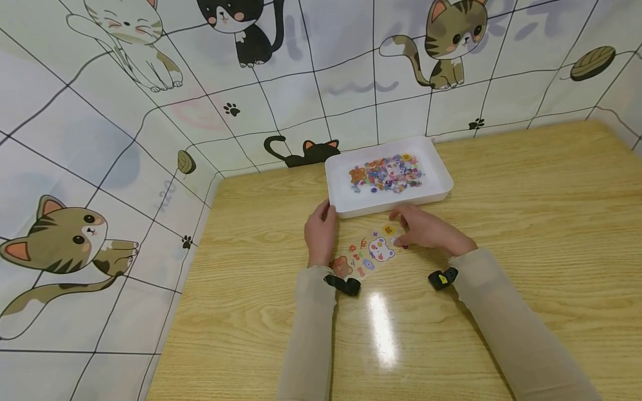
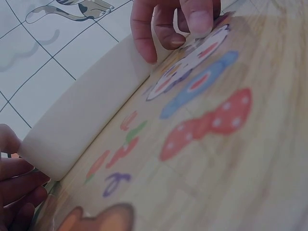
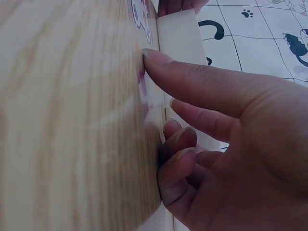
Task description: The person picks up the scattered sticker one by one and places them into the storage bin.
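Note:
A clear sticker sheet (image 1: 368, 265) printed with a bear, a white animal face, flowers and bows lies flat on the table in front of a white tray (image 1: 441, 192). My left hand (image 1: 321, 234) holds the tray's front left corner; curled fingers (image 2: 24, 183) show there in the left wrist view. My right hand (image 1: 426, 227) is at the sheet's right end. In the right wrist view its thumb (image 3: 163, 60) touches down near the printed face, apart from the loosely bent fingers (image 3: 178, 168).
Many small colourful stickers (image 1: 386, 172) lie heaped inside the tray, a bear and a white face among them. The wooden table (image 1: 526, 211) meets walls covered with cat-patterned sheeting (image 1: 346, 61) at the back and left. Black straps (image 1: 343, 285) circle both wrists.

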The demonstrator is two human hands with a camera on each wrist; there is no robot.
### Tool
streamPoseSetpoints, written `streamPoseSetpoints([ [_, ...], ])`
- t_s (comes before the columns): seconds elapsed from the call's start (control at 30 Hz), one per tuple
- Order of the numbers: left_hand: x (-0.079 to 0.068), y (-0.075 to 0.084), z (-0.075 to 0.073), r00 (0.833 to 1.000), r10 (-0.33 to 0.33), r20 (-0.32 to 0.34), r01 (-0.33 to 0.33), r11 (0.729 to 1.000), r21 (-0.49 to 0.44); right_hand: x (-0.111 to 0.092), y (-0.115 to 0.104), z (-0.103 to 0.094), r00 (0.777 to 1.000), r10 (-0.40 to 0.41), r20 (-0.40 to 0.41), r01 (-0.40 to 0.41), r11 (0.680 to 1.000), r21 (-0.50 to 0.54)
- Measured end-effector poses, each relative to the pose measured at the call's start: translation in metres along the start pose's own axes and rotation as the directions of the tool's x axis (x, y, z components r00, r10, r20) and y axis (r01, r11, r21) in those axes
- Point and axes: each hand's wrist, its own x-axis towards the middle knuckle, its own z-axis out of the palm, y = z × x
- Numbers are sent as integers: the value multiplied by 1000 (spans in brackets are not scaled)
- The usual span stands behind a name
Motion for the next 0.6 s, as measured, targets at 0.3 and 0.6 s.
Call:
streamPoseSetpoints([
  [0.3, 1, -3, 0, 1000, 23, -2, -23, 1000, 8, -1, -2, -1, 999, -23, 24, 21, 997, 72],
  [0.6, 1, -2, 1, 1000, 7, -1, -7, 1000, 0, 0, -2, -1, 999, -29, 27, 29, 1000, 1],
])
